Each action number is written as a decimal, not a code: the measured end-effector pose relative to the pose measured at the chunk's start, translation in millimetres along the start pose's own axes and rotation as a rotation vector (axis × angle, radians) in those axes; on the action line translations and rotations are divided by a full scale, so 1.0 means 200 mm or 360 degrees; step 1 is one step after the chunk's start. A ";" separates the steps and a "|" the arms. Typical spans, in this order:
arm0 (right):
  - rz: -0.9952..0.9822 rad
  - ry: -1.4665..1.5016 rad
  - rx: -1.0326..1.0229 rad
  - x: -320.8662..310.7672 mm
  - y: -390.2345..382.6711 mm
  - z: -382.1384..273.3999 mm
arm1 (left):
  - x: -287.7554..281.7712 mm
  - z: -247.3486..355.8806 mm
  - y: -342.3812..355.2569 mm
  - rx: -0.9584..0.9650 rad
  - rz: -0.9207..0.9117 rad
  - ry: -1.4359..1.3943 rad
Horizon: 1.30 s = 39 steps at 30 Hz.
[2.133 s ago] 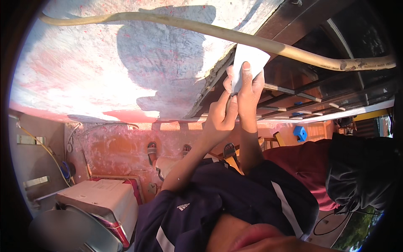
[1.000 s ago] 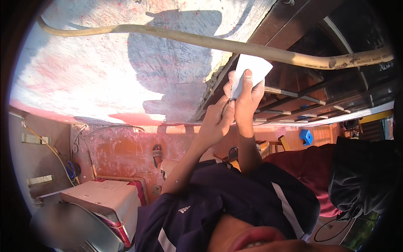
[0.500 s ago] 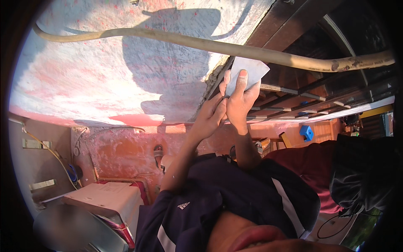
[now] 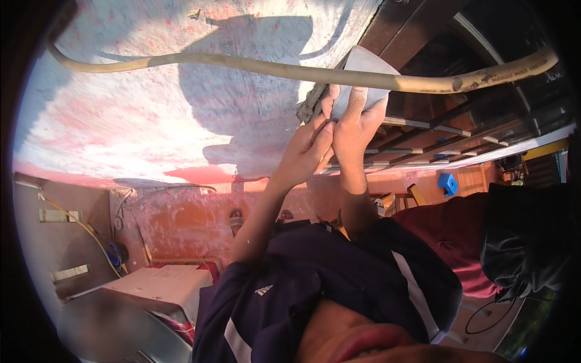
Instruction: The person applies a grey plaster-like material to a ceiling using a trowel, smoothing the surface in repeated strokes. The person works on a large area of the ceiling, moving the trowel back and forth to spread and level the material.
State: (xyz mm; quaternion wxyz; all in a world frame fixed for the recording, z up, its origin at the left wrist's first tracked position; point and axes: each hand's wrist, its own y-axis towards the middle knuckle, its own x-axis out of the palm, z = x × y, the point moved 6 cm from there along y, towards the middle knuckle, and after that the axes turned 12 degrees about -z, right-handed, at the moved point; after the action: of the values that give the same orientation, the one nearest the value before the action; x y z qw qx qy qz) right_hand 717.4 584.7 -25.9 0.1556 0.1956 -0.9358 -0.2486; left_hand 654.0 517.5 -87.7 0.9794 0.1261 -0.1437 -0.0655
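A flat, pale grey sheet-like piece (image 4: 367,60) with a curved edge is raised at the corner where the wall meets the dark window frame. My right hand (image 4: 357,130) grips it, thumb flat on the front and fingertips showing round its left edge. Just below and to the left, my left hand (image 4: 305,151) is closed, its fingers bunched against the right hand near the sheet's lower corner. What the left fingers hold, if anything, is hidden. A beige hose (image 4: 260,68) passes in front of the sheet.
The patchy white and pink wall (image 4: 133,127) fills the upper left. Dark barred window panes (image 4: 448,115) lie at right. Below are a red floor (image 4: 181,224), a pale box-shaped thing (image 4: 157,284), a blue stool (image 4: 448,184) and a dark cloth (image 4: 520,236).
The grey sheet and both hands have shifted slightly relative to the hose; the sheet's top now reaches above it, and its face has turned a little. The hose sits slightly differently in view.
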 end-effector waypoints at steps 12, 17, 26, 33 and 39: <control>0.0051 -0.0287 -0.0308 0.01 0.20 -0.25 | 0.09 0.30 0.14 0.0161 -0.0012 -0.0230; 0.0018 -0.0378 -0.0185 0.01 0.20 -0.32 | 0.13 0.30 0.15 0.0148 -0.0119 -0.0361; -0.0005 -0.0119 -0.0061 -0.01 0.12 -0.17 | 0.10 0.16 0.10 0.0124 -0.0151 -0.0340; -0.0085 0.0077 -0.0057 0.05 0.16 -0.23 | 0.10 0.30 0.08 0.0073 -0.0034 -0.0221; -0.0030 -0.0030 -0.0015 0.02 0.19 -0.24 | 0.12 0.32 0.11 -0.0012 0.0004 -0.0060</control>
State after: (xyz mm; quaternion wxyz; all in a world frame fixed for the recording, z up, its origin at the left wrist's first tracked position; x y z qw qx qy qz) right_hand 722.6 594.1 34.9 0.1453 0.2011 -0.9342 -0.2563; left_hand 659.3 519.5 -16.0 0.9770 0.1210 -0.1622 -0.0671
